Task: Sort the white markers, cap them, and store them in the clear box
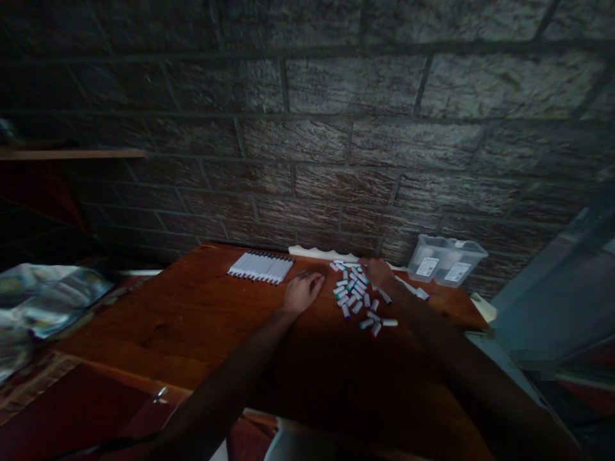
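Note:
On the wooden table, a pile of short white marker caps [356, 288] with coloured ends lies between and beyond my hands. My right hand [378, 274] is at the far right edge of this pile, its fingers pointing down and closed; what they grip is too dark and small to make out. Left of the pile, my left hand [302, 292] rests on the table, its fingers loosely curled and a little apart, with nothing visible in them. Beyond it on the left, a neat row of white markers [260, 266] with dark ends lies side by side.
A clear plastic two-part container [446, 259] with white labels stands at the table's back right. A white wavy-edged strip [321, 254] lies along the brick wall [317, 141]. Crumpled plastic packaging [52, 298] is at the far left, near a wooden shelf [72, 153].

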Motion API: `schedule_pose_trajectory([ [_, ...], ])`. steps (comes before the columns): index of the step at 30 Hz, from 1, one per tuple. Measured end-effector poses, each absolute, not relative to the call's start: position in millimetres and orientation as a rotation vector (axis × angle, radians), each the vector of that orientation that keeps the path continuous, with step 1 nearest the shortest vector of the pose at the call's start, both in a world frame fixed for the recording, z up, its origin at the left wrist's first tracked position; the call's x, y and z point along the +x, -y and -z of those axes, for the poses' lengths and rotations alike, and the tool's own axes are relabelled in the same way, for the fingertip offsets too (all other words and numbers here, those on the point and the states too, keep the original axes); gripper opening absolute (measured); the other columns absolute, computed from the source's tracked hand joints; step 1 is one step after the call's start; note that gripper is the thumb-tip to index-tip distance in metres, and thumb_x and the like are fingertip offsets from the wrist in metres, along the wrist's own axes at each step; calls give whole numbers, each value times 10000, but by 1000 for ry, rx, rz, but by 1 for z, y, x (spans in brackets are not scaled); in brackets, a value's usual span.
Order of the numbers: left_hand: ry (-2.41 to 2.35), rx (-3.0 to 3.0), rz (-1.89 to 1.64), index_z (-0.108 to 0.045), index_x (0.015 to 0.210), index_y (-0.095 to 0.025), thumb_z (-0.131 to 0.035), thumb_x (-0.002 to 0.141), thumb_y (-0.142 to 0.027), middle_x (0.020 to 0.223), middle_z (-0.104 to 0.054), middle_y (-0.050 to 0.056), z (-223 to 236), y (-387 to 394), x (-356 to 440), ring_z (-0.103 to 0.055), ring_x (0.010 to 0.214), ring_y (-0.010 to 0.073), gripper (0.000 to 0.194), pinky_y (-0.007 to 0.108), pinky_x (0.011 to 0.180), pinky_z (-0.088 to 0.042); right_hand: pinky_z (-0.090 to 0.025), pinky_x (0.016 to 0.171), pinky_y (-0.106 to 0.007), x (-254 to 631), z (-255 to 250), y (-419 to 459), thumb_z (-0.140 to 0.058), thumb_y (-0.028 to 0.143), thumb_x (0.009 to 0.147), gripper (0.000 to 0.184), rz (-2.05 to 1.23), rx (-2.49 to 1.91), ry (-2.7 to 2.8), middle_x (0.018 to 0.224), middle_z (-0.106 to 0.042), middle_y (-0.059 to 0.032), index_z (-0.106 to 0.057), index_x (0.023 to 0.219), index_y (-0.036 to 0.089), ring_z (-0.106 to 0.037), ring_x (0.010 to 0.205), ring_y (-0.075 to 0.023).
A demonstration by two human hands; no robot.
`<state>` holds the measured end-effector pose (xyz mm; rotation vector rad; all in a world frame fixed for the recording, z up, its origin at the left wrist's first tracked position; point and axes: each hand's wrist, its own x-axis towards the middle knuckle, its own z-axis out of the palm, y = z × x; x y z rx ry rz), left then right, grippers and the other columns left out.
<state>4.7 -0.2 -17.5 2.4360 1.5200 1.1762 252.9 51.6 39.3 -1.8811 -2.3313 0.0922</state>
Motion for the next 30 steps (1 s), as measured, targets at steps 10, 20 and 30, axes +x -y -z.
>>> schedule_pose_trajectory([
  [10, -1539, 2326, -1233, -711, 990, -235, -512, 933, -331, 966, -738, 48, 24, -4, 4, -667, 939, 186, 228, 295, 886, -503, -531, 871, -411, 242, -45, -83, -590, 346, 923, 285, -112, -1961, 2625, 1152, -635, -83, -616, 1135, 156, -631, 1006, -199],
  [20, -1583, 2303, -1257, -697, 1022, -204, -490, 939, -339, 983, -737, 60, 21, -2, 2, -667, 904, 184, 261, 298, 843, -508, -480, 837, -275, 273, -57, -30, -563, 334, 898, 253, -269, -1635, 2255, 1057, -731, -69, -691, 1067, 198, -673, 953, -193],
  [30, -1491, 2116, -1298, -701, 977, -185, -480, 933, -402, 816, -733, 31, -2, -7, 24, -662, 733, 160, 313, 252, 703, -502, -517, 741, -327, 277, -25, 33, -731, 507, 656, 404, -739, -1160, 1411, 887, -737, -62, -709, 893, 181, -655, 763, -191],
])
